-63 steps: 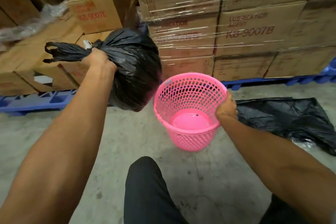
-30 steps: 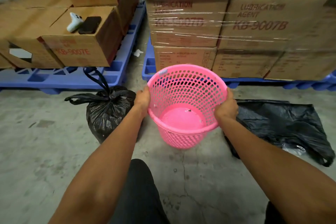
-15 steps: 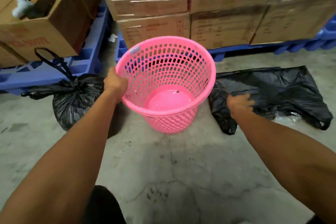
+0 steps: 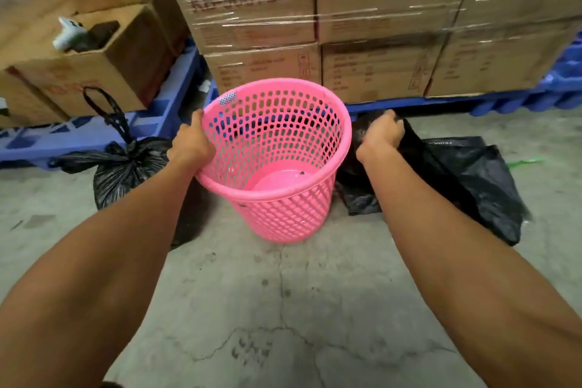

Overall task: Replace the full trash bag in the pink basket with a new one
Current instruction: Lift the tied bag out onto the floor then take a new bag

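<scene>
Basket (image 4: 283,198): pink plastic, round, tapering toward the base, walls perforated with rows of small oblong holes, rim smooth and rolled, with a small patterned sticker near the far rim. It stands on the grey concrete floor (image 4: 252,309), tilted slightly toward the camera, and holds no bag; the solid pink bottom is visible inside. The left hand (image 4: 192,143) is closed on the left side of the rim, thumb inside, fingers outside. The right hand (image 4: 382,134) is closed around a bunched fold of the new bag (image 4: 472,179), a thin, glossy black plastic sheet lying mostly flat and creased on the floor just right of the basket, with one edge raised in the grip. The full bag (image 4: 126,170), black, wrinkled and rounded, sits on the floor left of the basket, behind the left forearm; its neck is knotted and one handle loop stands upright. The floor is rough, with hairline cracks. Behind the basket, brown cardboard boxes (image 4: 378,25) wrapped in clear stretch film rest on blue plastic pallets (image 4: 94,132). A white object and a dark one lie on an unwrapped box (image 4: 104,72) at left.
</scene>
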`<state>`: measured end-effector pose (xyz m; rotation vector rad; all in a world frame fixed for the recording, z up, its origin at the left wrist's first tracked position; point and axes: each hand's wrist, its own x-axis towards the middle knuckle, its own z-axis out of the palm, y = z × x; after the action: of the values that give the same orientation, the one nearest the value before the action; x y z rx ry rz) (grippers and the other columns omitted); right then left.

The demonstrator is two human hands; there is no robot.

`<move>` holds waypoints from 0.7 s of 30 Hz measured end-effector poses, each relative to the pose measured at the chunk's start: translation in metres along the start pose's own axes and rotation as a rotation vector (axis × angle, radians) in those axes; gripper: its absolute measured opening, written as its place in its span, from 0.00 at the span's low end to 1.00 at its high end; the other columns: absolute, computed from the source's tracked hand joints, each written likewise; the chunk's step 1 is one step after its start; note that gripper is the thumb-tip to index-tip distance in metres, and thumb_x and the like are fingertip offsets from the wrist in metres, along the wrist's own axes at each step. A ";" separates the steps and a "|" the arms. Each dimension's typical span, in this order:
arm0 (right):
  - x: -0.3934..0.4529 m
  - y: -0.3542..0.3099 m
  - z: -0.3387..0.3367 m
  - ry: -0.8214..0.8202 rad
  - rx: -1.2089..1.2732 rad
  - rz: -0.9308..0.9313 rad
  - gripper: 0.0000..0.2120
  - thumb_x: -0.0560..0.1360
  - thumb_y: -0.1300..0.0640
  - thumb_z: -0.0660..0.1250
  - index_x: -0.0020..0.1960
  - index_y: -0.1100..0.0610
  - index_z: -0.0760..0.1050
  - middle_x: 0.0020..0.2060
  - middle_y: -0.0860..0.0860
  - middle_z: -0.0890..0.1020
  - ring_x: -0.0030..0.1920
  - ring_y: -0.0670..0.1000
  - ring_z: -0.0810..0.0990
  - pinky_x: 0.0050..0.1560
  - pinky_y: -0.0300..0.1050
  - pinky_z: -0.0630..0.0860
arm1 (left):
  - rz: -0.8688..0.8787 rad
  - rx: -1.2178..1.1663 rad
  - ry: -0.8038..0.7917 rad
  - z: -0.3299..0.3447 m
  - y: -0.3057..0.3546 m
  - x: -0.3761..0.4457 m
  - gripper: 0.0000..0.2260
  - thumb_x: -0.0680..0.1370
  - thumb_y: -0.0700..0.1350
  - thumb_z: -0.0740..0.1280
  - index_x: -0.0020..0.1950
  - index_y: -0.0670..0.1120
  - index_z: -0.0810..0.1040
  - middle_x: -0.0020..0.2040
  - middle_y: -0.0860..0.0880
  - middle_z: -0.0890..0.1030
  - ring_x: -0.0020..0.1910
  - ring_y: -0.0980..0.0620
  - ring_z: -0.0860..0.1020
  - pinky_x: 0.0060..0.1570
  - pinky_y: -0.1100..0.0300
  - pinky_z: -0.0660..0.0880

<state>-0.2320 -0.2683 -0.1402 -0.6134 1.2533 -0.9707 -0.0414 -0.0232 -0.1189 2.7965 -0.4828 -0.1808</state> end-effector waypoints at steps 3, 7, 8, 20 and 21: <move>-0.025 -0.034 0.023 -0.199 -0.161 -0.240 0.20 0.80 0.52 0.58 0.67 0.60 0.74 0.63 0.60 0.78 0.63 0.59 0.77 0.64 0.52 0.74 | -0.010 0.112 0.052 -0.004 0.027 -0.003 0.33 0.76 0.43 0.65 0.78 0.52 0.54 0.74 0.39 0.60 0.75 0.36 0.57 0.69 0.35 0.59; -0.040 -0.062 0.036 -0.490 -0.424 -0.433 0.09 0.69 0.51 0.65 0.35 0.54 0.76 0.37 0.55 0.81 0.41 0.55 0.81 0.47 0.55 0.79 | 0.352 -0.300 -0.078 -0.002 0.089 -0.014 0.39 0.73 0.41 0.72 0.80 0.48 0.55 0.64 0.45 0.72 0.60 0.44 0.76 0.60 0.47 0.75; -0.041 -0.067 0.036 -0.537 -0.488 -0.463 0.10 0.67 0.50 0.66 0.33 0.56 0.76 0.34 0.56 0.80 0.37 0.55 0.79 0.42 0.52 0.78 | 0.393 -0.460 -0.208 0.000 0.107 -0.024 0.42 0.73 0.41 0.73 0.80 0.50 0.52 0.64 0.48 0.71 0.54 0.49 0.77 0.55 0.50 0.78; -0.059 -0.128 -0.017 -0.630 -0.758 -0.718 0.19 0.79 0.47 0.63 0.39 0.60 0.80 0.28 0.45 0.80 0.29 0.42 0.75 0.34 0.40 0.71 | 0.658 -0.940 -0.239 0.015 0.225 -0.051 0.14 0.67 0.38 0.61 0.48 0.49 0.81 0.44 0.45 0.85 0.49 0.42 0.83 0.53 0.45 0.79; -0.060 -0.131 -0.018 -0.573 -0.696 -0.703 0.21 0.80 0.46 0.61 0.40 0.61 0.80 0.30 0.47 0.79 0.30 0.43 0.75 0.34 0.38 0.70 | 0.605 -0.967 -0.255 0.014 0.231 -0.054 0.12 0.68 0.37 0.60 0.44 0.49 0.80 0.42 0.46 0.84 0.45 0.44 0.82 0.50 0.50 0.79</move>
<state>-0.2852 -0.2779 -0.0061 -1.8254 0.8271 -0.7932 -0.1653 -0.2157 -0.0564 1.6179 -0.9567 -0.4795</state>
